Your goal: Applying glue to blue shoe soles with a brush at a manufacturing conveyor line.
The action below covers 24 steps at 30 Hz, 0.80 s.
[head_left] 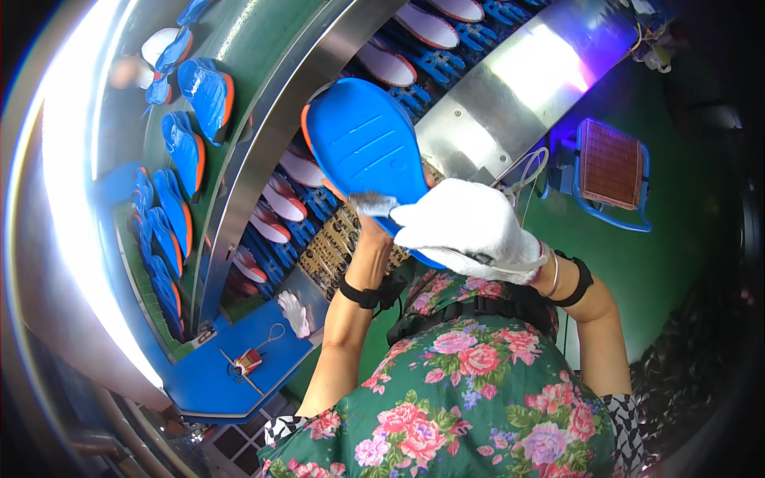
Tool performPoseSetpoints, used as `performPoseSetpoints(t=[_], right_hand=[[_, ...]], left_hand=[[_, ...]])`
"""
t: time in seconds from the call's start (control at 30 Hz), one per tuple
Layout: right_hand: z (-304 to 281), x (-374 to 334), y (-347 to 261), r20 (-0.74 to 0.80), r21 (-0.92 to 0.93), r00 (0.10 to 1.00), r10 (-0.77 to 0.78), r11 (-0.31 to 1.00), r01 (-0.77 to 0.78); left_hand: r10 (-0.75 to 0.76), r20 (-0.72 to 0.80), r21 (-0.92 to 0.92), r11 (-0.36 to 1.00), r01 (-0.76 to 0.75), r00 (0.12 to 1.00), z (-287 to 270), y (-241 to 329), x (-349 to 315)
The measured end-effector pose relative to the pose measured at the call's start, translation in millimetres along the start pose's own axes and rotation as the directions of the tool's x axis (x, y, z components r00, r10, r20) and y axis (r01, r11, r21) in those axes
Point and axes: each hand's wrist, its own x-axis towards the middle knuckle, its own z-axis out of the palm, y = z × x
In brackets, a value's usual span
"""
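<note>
A blue shoe sole (362, 131) with an orange edge is held up in front of me, its grooved face toward me. My left hand (370, 226), bare, grips it from beneath, with most of its fingers hidden behind the sole. My right hand (466, 227), in a white knit glove, is closed on a small flat brush (372, 203) with greyish bristles. The brush lies across the narrower part of the sole and seems to touch it. The glove covers the lower end of the sole.
Beyond a metal rail, several blue-and-orange soles (183, 151) lie on a green conveyor (239, 40). A rack holds white shoe parts (386, 64). On the blue side table (207, 370) rest a small red object (249, 361) and a white glove (294, 313). A stool (610, 163) stands right.
</note>
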Motion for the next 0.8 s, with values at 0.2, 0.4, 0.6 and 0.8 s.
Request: performPoseSetpoints(t=[0.2,0.4,0.6,0.8], right_hand=[[-3.0,-8.9,-3.6,-0.109,0.082,0.984,0.142,0.988,-0.134],[4.8,-17.5,-9.0,-0.016,0.280,0.967,0.253,0.930,-0.239],[6.1,-25.5,-11.0,-0.023,-0.059,0.999,0.049,0.997,-0.050],[6.3,-32.6,-14.1,-0.150,0.319,0.921,0.358,0.900,-0.298]], left_hand=[[0.104,-0.019,0.137,0.985,-0.101,0.994,49.2,4.5,10.5],[0.057,0.228,0.195,0.975,-0.103,0.972,12.3,27.6,28.3],[0.179,0.317,-0.016,0.983,-0.183,0.932,17.0,14.9,33.7],[0.213,0.326,-0.003,0.975,-0.224,0.921,29.6,19.6,35.3]])
